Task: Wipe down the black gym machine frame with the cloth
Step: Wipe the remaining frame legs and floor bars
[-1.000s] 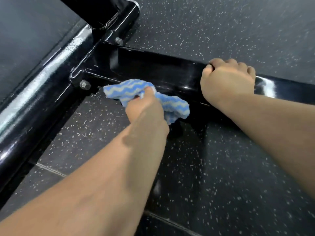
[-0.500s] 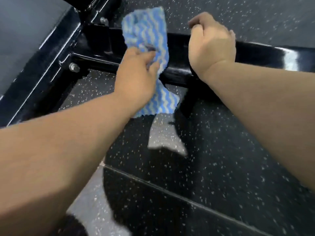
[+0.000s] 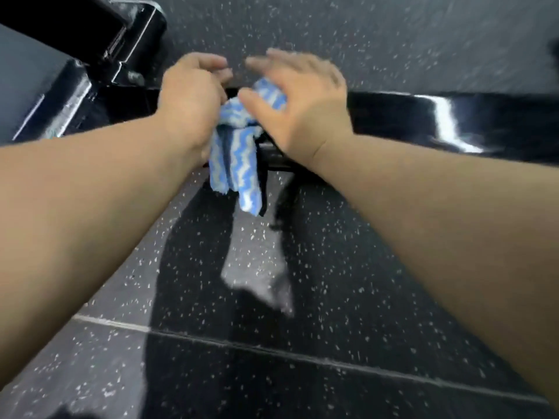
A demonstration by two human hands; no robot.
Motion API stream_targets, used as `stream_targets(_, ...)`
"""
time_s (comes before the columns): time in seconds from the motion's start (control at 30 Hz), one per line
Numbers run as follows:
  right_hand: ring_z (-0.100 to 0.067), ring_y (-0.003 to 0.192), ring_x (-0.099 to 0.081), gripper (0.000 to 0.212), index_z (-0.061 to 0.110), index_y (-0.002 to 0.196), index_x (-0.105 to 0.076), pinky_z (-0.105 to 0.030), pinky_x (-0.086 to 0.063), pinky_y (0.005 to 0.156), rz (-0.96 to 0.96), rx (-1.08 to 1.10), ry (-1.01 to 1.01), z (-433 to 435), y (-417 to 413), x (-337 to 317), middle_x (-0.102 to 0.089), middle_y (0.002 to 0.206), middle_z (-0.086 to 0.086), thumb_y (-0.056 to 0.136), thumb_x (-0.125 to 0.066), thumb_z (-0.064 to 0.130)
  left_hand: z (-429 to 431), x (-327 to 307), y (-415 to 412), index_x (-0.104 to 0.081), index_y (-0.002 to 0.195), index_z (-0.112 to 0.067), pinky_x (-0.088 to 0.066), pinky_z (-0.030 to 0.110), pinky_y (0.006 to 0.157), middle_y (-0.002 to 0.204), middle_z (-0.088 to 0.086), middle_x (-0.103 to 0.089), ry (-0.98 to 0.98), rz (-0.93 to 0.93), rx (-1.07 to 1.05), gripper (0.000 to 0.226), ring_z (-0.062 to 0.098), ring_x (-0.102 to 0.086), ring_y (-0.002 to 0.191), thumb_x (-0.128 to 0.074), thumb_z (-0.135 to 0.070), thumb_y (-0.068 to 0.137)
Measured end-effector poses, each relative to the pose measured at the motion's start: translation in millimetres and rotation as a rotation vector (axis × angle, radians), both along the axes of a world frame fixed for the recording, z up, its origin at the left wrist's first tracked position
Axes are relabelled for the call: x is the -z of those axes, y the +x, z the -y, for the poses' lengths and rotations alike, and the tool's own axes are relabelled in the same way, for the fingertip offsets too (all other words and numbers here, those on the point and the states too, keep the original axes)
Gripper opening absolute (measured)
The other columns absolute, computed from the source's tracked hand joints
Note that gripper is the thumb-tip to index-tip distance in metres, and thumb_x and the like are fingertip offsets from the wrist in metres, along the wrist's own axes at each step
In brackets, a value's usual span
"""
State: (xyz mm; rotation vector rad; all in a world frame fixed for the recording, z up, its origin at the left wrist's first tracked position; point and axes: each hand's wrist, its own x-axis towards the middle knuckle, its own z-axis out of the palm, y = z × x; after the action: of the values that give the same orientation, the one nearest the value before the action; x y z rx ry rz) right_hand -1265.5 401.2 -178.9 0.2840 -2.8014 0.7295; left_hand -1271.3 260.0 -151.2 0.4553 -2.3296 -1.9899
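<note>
i read this as a pause partway through the wiping, not the end. my left hand (image 3: pixel 190 98) is curled round the bunched top of the blue-and-white wavy-striped cloth (image 3: pixel 239 158), so that grip is clamped on it. my right hand (image 3: pixel 302 107) sits just beside it with the thumb against the same bunch, but its fingers (image 3: pixel 272 57) are smeared by motion and i cannot tell whether they pinch the cloth or only lie over it. the loose tail hangs straight down below the grip, in front of the glossy black metal frame bar (image 3: pixel 423 119) and above the black speckled rubber floor (image 3: pixel 332 267). it looks as if the cloth is being regathered, since little of it is pressed flat on metal. to the right of the grip the bar shows a bright, clean-looking glare, though i can't say from that alone that it has been wiped. to the left of the grip the bolted corner joint (image 3: pixel 134 77) and the rails beyond it probably remain, so i judge a good part of the frame is left to do.
</note>
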Motion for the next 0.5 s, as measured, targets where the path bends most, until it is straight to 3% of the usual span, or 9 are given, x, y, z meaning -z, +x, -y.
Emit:
stream_targets(0.03,-0.013,0.134,-0.039,0.044,0.041,0.13,-0.055,-0.036,-0.022,0.111,0.004,-0.065,0.118,5,6,3,-0.05,0.14,0.013,0.092,-0.039,0.057,9,1,-7,-0.063,0.103,-0.023,-0.047,0.029,0.099,0.109,-0.002,-0.068,-0.131,-0.014,-0.019,0.049,0.013,-0.061,0.104,-0.04,0.006,0.071)
stream_targets(0.1,-0.022,0.122,-0.05,0.033,0.025,0.119,-0.063,-0.037,-0.034,0.098,-0.041,-0.115,0.224,2,15,5,-0.061,0.126,0.003,0.098,-0.041,0.036,23,4,-11,-0.06,0.125,-0.022,-0.036,0.014,0.097,0.126,-0.002,-0.06,-0.488,0.027,0.143,0.049,0.011,-0.054,0.116,-0.043,0.002,0.085)
stream_targets(0.2,-0.034,0.105,-0.059,0.03,0.015,0.114,-0.064,-0.039,-0.044,0.081,-0.039,0.076,0.207,-38,25,-1,-0.065,0.116,-0.009,0.092,-0.044,0.01,32,11,-10,-0.054,0.135,-0.023,-0.026,0.014,0.101,0.143,-0.002,-0.049,-0.873,-0.015,0.389,0.04,0.014,-0.042,0.131,-0.044,-0.016,0.097)
stream_targets(0.3,-0.032,0.118,-0.052,0.042,0.023,0.126,-0.059,-0.041,-0.043,0.093,0.106,0.303,0.195,-82,32,-5,-0.058,0.13,-0.005,0.091,-0.041,0.009,40,14,-15,-0.057,0.13,-0.028,-0.026,0.018,0.101,0.14,-0.005,-0.05,-0.913,-0.063,0.389,0.034,0.013,-0.043,0.129,-0.051,-0.027,0.096)
stream_targets(0.37,-0.033,0.119,-0.05,0.037,0.021,0.121,-0.063,-0.041,-0.042,0.094,0.134,0.347,0.225,-62,16,-12,-0.059,0.126,-0.009,0.093,-0.04,0.012,42,15,-19,-0.057,0.13,-0.028,-0.027,0.02,0.103,0.139,-0.005,-0.051,-0.898,-0.088,0.429,0.035,0.014,-0.044,0.129,-0.052,-0.026,0.096)
stream_targets(0.43,-0.033,0.113,-0.053,0.034,0.016,0.114,-0.064,-0.036,-0.036,0.086,0.175,0.235,0.29,-16,1,-17,-0.062,0.118,-0.012,0.094,-0.037,0.015,42,18,-21,-0.058,0.13,-0.025,-0.03,0.021,0.103,0.136,-0.004,-0.054,-0.9,-0.125,0.483,0.035,0.015,-0.047,0.126,-0.051,-0.021,0.096)
stream_targets(0.5,-0.034,0.107,-0.056,0.034,0.016,0.114,-0.063,-0.036,-0.033,0.081,0.096,0.104,0.325,22,-7,-17,-0.064,0.114,-0.013,0.098,-0.034,0.023,42,16,-20,-0.061,0.126,-0.023,-0.034,0.021,0.092,0.128,-0.003,-0.06,-0.872,-0.106,0.465,0.036,0.016,-0.052,0.117,-0.047,-0.013,0.094)
